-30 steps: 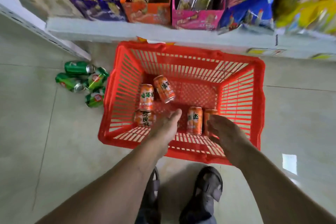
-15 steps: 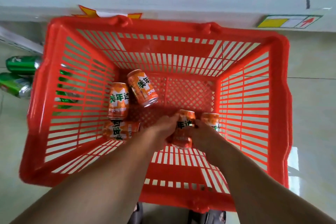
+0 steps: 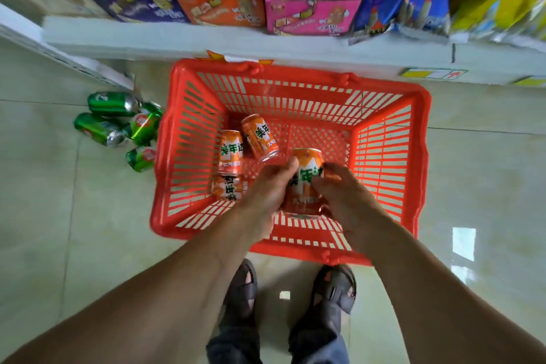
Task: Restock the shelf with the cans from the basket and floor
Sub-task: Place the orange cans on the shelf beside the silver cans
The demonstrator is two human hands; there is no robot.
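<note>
An orange basket (image 3: 425,156) stands on the floor below the white shelf (image 3: 177,41). My left hand (image 3: 266,189) grips an orange can (image 3: 305,183), held upright above the basket's floor. My right hand (image 3: 345,195) is pressed against that can's right side, its fingers curled round a second orange can (image 3: 333,177) that is mostly hidden. Three more orange cans lie in the basket's left part: one (image 3: 231,154), one tilted (image 3: 260,139), one sideways (image 3: 229,188). Several green cans (image 3: 112,104) lie on the floor left of the basket.
Snack boxes, orange (image 3: 224,6) and pink (image 3: 310,18), and bags fill the shelf above the basket. A white shelf rail (image 3: 59,56) runs along the left. My sandalled feet (image 3: 334,289) stand just behind the basket. Pale floor tiles (image 3: 487,171) lie to its right.
Both hands reached into the basket, closed on two cans at the near side and lifted them. The view has pulled back from the basket.
</note>
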